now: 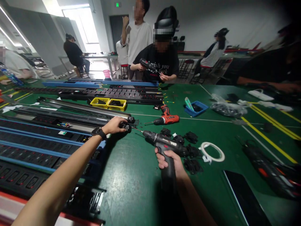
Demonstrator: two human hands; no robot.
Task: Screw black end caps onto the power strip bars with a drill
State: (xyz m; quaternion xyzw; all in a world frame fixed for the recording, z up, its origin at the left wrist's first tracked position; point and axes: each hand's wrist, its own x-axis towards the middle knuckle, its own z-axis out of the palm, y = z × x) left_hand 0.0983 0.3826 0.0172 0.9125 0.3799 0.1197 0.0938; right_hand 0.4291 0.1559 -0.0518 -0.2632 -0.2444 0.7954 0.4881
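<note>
My right hand (168, 158) is wrapped round the grip of a black power drill (166, 142), whose long thin bit points left. The bit's tip is close to a small black end piece (128, 127) at the end of a long dark rail (89, 120). My left hand (115, 125), with a black watch on the wrist, has its fingers closed on that end piece. Whether the bit touches it I cannot tell. Just behind the drill an orange and black drill (170, 119) lies on the green table (127, 175).
Power strips (30, 153) fill the left side. Yellow bins (117, 104) and a blue tray (196, 108) stand further back. Black parts (191, 137), a white ring (213, 152) and a phone (245, 196) lie on the right. Across the table a person (156, 59) holds another drill.
</note>
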